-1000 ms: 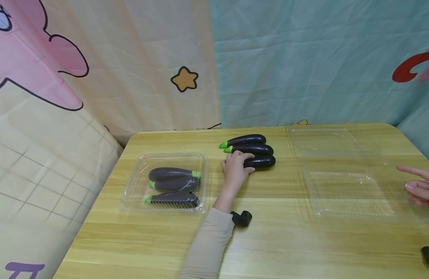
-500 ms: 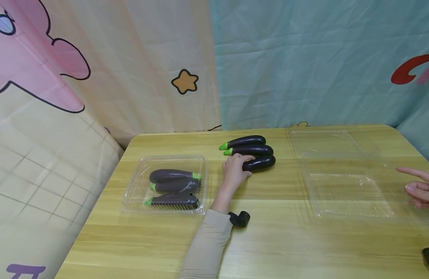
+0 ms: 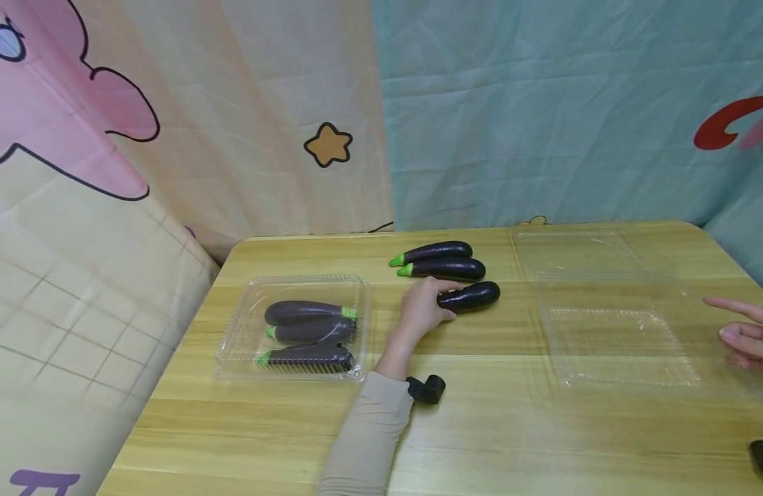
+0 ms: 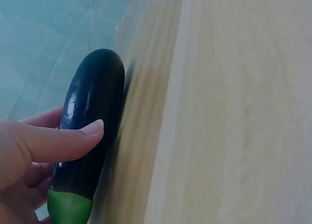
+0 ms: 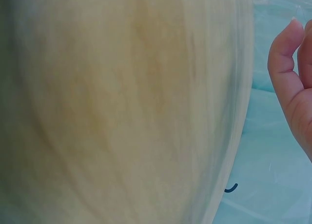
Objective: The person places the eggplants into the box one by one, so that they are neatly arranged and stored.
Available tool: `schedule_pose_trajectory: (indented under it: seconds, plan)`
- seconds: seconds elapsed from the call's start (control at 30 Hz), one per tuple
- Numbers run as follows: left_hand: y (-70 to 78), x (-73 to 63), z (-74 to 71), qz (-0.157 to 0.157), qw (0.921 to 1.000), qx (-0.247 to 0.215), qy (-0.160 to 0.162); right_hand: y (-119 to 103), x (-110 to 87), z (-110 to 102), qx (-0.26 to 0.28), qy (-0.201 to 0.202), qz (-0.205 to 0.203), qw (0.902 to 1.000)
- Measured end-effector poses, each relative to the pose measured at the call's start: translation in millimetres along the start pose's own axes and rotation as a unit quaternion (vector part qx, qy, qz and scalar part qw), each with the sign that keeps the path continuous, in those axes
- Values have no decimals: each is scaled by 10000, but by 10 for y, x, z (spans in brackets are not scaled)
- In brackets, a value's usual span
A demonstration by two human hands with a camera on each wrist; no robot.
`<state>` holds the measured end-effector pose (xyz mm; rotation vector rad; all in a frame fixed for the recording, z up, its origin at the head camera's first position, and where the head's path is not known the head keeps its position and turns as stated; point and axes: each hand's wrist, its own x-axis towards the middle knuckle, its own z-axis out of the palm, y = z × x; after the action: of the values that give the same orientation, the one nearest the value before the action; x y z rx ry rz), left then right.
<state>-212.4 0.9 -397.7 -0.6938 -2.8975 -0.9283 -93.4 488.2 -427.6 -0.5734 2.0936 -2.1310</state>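
Note:
My left hand [image 3: 421, 305] grips a dark purple eggplant [image 3: 471, 297] near its stem end, just in front of two more eggplants [image 3: 448, 268] lying side by side. In the left wrist view, thumb and fingers wrap the eggplant [image 4: 92, 112] above its green cap. At the right edge, my right hand [image 3: 750, 334] holds nothing, its fingers loosely bent, beside an open clear plastic container [image 3: 623, 344]. Only part of that hand [image 5: 295, 82] shows in the right wrist view.
On the left of the wooden table [image 3: 511, 441] stands a closed clear clamshell box [image 3: 242, 331] with three eggplants inside. The open container's lid [image 3: 580, 249] lies toward the back edge. A printed curtain [image 3: 530, 117] hangs behind the table.
My left hand has drawn the front eggplant away from the other two, slightly toward me and to the right. The right hand stays about where it was.

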Motion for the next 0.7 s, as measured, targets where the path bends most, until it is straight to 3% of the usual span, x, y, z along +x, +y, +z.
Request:
schedule_pose_trajectory:
  seconds: [0.3,0.5,0.7]
  plan:
    - [43,2,-9,130,9991,-370,-187,-27,-10,11,-1056,257,410,9932]
    - [103,3,-49,203,9991,-366,-78,-26,8,-17,-744,32,320,9967]
    - [199,18,-112,277,9985,-434,-167,-22,23,-30,-208,-303,164,9992]
